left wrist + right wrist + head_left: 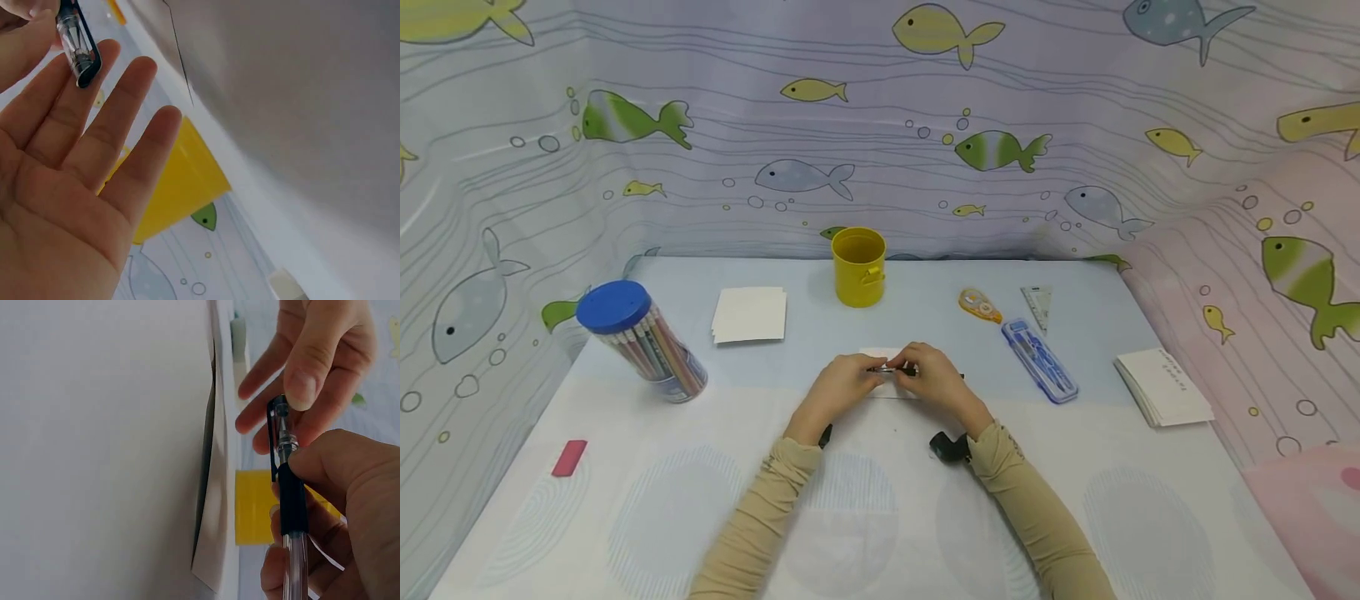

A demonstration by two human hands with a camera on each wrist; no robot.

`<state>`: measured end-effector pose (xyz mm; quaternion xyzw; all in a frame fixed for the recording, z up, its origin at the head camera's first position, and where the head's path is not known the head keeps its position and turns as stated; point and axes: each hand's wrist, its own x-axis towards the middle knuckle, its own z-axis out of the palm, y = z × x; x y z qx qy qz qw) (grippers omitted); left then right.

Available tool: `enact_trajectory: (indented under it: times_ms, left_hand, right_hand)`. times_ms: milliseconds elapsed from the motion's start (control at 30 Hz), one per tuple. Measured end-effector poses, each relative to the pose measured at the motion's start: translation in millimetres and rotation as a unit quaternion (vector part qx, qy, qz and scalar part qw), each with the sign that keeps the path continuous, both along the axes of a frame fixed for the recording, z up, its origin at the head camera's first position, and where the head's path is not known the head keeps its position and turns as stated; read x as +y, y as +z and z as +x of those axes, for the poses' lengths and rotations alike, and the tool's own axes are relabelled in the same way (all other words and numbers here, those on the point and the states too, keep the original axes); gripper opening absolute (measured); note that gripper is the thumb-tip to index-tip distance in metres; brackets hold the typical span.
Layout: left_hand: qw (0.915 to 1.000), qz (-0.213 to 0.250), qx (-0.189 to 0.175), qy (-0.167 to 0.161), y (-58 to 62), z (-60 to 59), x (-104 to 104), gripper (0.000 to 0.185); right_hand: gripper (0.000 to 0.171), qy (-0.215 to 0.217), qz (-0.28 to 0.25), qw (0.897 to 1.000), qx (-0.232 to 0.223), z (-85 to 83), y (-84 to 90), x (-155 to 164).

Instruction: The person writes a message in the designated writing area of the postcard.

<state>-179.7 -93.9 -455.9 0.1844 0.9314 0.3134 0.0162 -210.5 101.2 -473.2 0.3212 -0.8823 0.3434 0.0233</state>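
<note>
Both hands meet over a white sheet of paper near the middle of the table. The right hand grips a gel pen with a clear barrel around its black rubber grip. At the pen's tip end, the left hand pinches the clear cap with its dark clip between thumb and finger. The cap sits over the tip, in line with the barrel. In the left wrist view the other left fingers are extended, away from the pen.
Beyond the hands stands a yellow bucket. To the left are square papers, a blue-lidded jar of pencils and a red eraser-like block. Rightward lie an orange correction tape, a triangle ruler, a blue case and stacked cards.
</note>
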Motion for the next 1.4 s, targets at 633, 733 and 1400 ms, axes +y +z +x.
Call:
enact_trajectory:
  times_ms: [633,733,1400]
  left_hand:
    - [0.9975,-0.019,0.038,0.057,1.4,-3.0,-4.8,0.017]
    - [0.9974,-0.015,0.045,0.055,2.8,-3.2,-5.6,0.017]
    - [0.9837,-0.022,0.023,0.177,5.6,-5.5,-17.2,0.019]
  right_hand:
    - [0.012,0.028,-0.016,0.999,-0.009,2.3,5.7,-3.6]
    - [0.014,0.029,-0.020,0.999,-0.014,1.9,5.8,-3.4]
    - [0.025,-0.050,-0.101,0.992,-0.058,-3.0,-2.1,17.7]
